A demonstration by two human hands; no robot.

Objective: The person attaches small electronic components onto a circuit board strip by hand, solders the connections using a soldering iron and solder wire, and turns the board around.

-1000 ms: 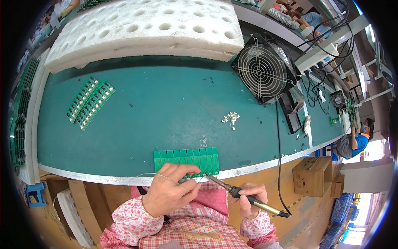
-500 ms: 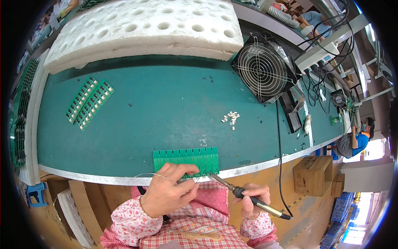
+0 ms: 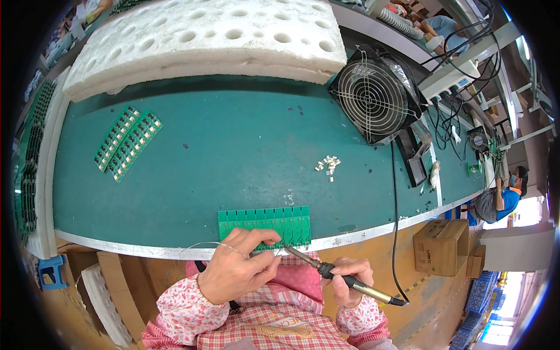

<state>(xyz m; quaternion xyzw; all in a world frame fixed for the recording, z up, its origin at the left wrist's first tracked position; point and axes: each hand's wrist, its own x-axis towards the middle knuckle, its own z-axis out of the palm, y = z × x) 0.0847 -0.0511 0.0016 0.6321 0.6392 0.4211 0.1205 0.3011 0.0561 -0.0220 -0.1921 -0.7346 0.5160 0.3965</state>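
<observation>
A green circuit board panel [image 3: 265, 219] lies at the near edge of the bench, its front rim partly hidden by my fingers. My left hand [image 3: 236, 269] is closed in a pinch on a thin silvery solder wire [image 3: 201, 244], which loops out behind the knuckles. Its fingertips sit over the panel's front edge. In my right hand [image 3: 353, 279] is a soldering iron [image 3: 367, 288], gripped by its handle and slanting up to the left. The iron's tip reaches the panel's front edge, just beside the left fingertips; whether it touches the wire is too small to tell.
Small white connectors [image 3: 328, 165] lie in a pile beyond the panel. Two populated green boards [image 3: 127, 144] rest at the left. A white foam block [image 3: 219, 52] spans the back, beside a black fan [image 3: 374, 96]. The iron's black cable [image 3: 395, 201] crosses the bench at right.
The iron's tip has shifted left along the panel's front edge, and my right hand has moved slightly left with it. My left hand keeps its pinch in nearly the same place.
</observation>
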